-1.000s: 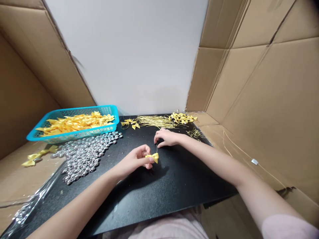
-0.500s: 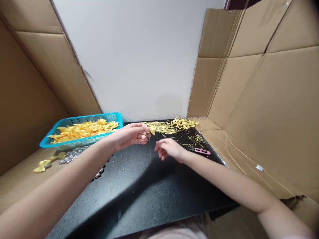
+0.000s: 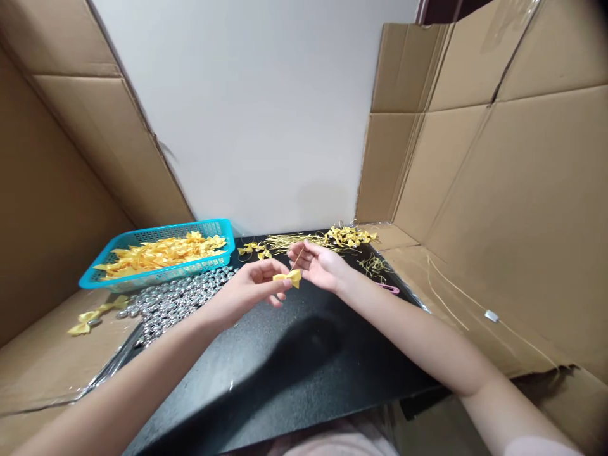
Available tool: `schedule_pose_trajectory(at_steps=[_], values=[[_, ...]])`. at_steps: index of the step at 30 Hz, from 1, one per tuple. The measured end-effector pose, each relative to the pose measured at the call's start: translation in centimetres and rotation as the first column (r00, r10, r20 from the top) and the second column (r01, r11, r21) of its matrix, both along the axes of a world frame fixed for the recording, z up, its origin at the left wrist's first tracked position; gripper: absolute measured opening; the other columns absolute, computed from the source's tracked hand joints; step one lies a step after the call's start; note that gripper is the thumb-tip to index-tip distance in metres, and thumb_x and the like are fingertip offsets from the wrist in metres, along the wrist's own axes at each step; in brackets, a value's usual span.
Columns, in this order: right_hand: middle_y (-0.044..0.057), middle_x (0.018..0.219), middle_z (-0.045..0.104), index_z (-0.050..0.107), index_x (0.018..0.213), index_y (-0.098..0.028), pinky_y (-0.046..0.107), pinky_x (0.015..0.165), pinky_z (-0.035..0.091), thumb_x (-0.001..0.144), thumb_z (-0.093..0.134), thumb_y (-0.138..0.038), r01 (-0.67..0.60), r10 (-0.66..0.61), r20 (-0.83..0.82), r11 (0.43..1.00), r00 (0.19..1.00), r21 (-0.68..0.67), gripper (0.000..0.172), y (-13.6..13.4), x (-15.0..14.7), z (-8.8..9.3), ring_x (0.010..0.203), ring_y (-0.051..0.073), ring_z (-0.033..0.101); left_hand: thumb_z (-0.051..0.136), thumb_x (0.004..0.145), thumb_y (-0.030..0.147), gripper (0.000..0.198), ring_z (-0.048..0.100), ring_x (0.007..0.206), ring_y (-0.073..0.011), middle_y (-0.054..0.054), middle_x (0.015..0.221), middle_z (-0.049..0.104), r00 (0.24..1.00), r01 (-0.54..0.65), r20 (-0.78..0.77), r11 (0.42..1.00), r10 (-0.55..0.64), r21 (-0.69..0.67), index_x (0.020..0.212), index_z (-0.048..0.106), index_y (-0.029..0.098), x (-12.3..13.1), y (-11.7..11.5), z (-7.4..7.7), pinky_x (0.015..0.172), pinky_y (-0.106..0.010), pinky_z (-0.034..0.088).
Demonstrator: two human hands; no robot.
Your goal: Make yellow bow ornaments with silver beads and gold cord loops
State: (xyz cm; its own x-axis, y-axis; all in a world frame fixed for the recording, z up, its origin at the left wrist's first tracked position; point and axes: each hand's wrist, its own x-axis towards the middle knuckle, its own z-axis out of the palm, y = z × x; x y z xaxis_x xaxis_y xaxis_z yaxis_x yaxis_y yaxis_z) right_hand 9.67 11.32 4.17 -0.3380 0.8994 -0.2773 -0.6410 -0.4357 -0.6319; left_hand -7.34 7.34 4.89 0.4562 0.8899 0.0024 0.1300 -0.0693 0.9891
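A yellow ribbon bow is pinched between the thumb and fingers of my left hand, over the dark table. From the bow a thin cord slants up to my right hand. The thumb and a finger of that hand close on the cord's upper end, while its other fingers curl loosely with the palm turned to the left. Whether a bead sits behind the bow, I cannot tell.
A blue basket of yellow bows stands at the back left, with many silver beads before it. Cut yellow cords, a pile of strung bows, cord scraps and partly hidden pink snips lie behind my right arm. Cardboard walls flank the table.
My left hand has lowered and turned, showing the bow's front. The right hand has risen to the cord and closed on its end, and the cord now points upward instead of hanging.
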Motion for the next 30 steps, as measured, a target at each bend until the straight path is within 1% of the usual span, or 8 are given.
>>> schedule_pose_trajectory(at_steps=[4,8,11,14,19,22,25,30], values=[[-0.002,0.059,0.066,0.06,0.078,-0.016,0.022,0.065,0.049,0.099,0.042,-0.018,0.021,-0.022,0.026,1.0,0.999,0.014,0.028,0.6,1.0,0.7,0.056,0.008,0.065,0.07,0.08,0.031,0.022,0.057,0.061,-0.0088,0.002,0.074,0.064,0.998,0.065,0.014,0.988,-0.068,0.141,0.096,0.062,0.017,0.0,-0.7,-1.8,0.061,-0.022,0.05],[-0.004,0.057,0.066,0.063,0.086,-0.017,0.022,0.064,0.049,0.095,0.05,-0.018,0.039,-0.041,0.056,0.998,0.998,0.039,0.016,1.5,1.5,1.0,0.054,0.009,0.064,0.064,0.085,0.029,0.016,0.057,0.067,-0.0095,0.0,0.082,0.063,0.99,0.141,-0.018,0.963,-0.141,0.229,0.098,0.062,0.018,0.1,-1.6,-3.2,0.064,-0.022,0.049],[-0.004,0.055,0.064,0.063,0.087,-0.017,0.022,0.06,0.049,0.094,0.048,-0.017,0.039,-0.044,0.083,0.998,0.996,0.055,0.016,1.8,1.5,1.1,0.051,0.009,0.063,0.064,0.085,0.027,0.028,0.058,0.07,-0.0101,0.001,0.086,0.061,0.996,0.071,0.037,0.958,-0.084,0.278,0.111,0.053,0.023,0.4,-2.4,-4.0,0.067,-0.023,0.049],[-0.005,0.052,0.063,0.062,0.084,-0.017,0.021,0.058,0.048,0.096,0.043,-0.016,0.045,-0.053,0.097,0.996,0.994,0.081,0.023,1.6,1.5,1.3,0.049,0.008,0.062,0.066,0.084,0.027,0.044,0.06,0.076,-0.0121,0.002,0.087,0.061,0.996,0.001,0.089,0.976,-0.021,0.219,0.122,0.043,0.026,1.0,-3.0,-4.6,0.069,-0.024,0.05],[-0.005,0.049,0.063,0.064,0.08,-0.016,0.02,0.057,0.048,0.097,0.042,-0.016,0.028,-0.044,0.1,0.987,0.994,0.157,0.028,1.0,1.5,1.9,0.047,0.007,0.061,0.071,0.079,0.03,0.032,0.06,0.082,-0.0144,-0.001,0.087,0.064,0.995,-0.051,0.081,0.999,0.049,0.014,0.107,0.06,0.02,1.7,-3.5,-5.5,0.075,-0.026,0.049],[-0.004,0.051,0.063,0.065,0.078,-0.015,0.021,0.058,0.049,0.096,0.043,-0.016,-0.036,0.016,0.105,0.98,0.994,0.196,0.029,0.6,1.4,2.2,0.048,0.007,0.061,0.072,0.077,0.031,0.025,0.06,0.079,-0.0142,-0.002,0.085,0.066,0.998,-0.025,0.059,0.998,0.028,-0.057,0.097,0.067,0.017,1.9,-3.5,-5.8,0.076,-0.027,0.048],[-0.004,0.049,0.062,0.066,0.075,-0.014,0.02,0.057,0.049,0.095,0.043,-0.016,-0.064,0.043,0.103,0.975,0.994,0.212,0.03,0.3,1.2,2.4,0.047,0.007,0.06,0.071,0.078,0.032,0.019,0.058,0.075,-0.014,-0.003,0.083,0.065,0.998,0.016,0.053,0.999,-0.015,-0.03,0.089,0.07,0.016,2.2,-3.4,-6.1,0.071,-0.026,0.048],[-0.004,0.049,0.06,0.066,0.074,-0.013,0.019,0.056,0.048,0.094,0.044,-0.015,-0.081,0.058,0.101,0.968,0.993,0.239,0.029,0.0,1.0,2.8,0.046,0.006,0.057,0.069,0.079,0.034,0.02,0.058,0.07,-0.0144,-0.006,0.088,0.065,0.998,0.039,0.042,0.994,-0.044,0.105,0.086,0.072,0.015,2.5,-3.5,-6.1,0.064,-0.026,0.05]])
